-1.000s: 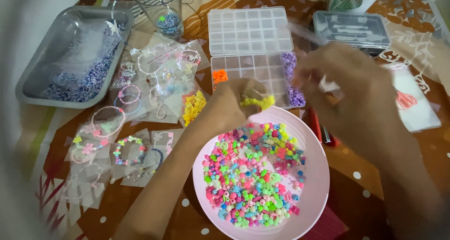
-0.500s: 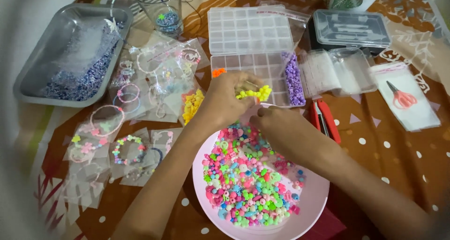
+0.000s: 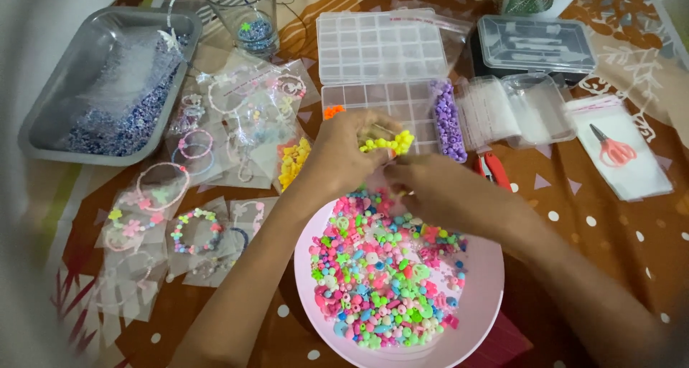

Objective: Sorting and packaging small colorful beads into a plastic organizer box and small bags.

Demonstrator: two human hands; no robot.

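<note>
We note the left hand [image 3: 344, 156] pinching a strand of yellow plastic beads [image 3: 387, 143] above the round pink plate [image 3: 481, 296], so strays drop in; the right hand [image 3: 423, 188] grip sits closed at the strand's end, contents hidden.

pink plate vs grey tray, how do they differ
The pink plate is round and lies under the hands; the grey tray is rectangular and sits far left. The pink plate holds a heap of mixed neon beads; the grey tray holds small bluish-purple bits under clear plastic. The right hand hovers at the plate's top edge; no hand is near the tray. Both rest on the patterned cloth.
</note>
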